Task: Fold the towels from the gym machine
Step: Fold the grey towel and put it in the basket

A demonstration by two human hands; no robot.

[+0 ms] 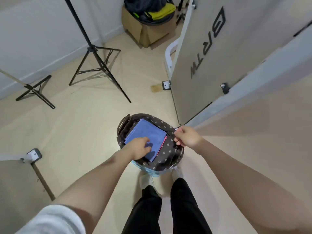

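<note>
A folded blue towel [145,134] lies on top inside a dark brown basket [167,156] with a small flower print, standing on the floor at my feet. A thin pink edge of another towel [164,141] shows beneath the blue one. My left hand [141,147] grips the near corner of the blue towel, thumb on top. My right hand [187,136] holds the basket's right rim with curled fingers. The white gym machine panel [211,53] stands upright to the right of the basket.
Two black tripod stands [96,65] [33,89] stand on the beige floor at the left. A cardboard box [145,31] with dark and yellow bags sits by the far wall. A machine foot [34,153] lies at the near left.
</note>
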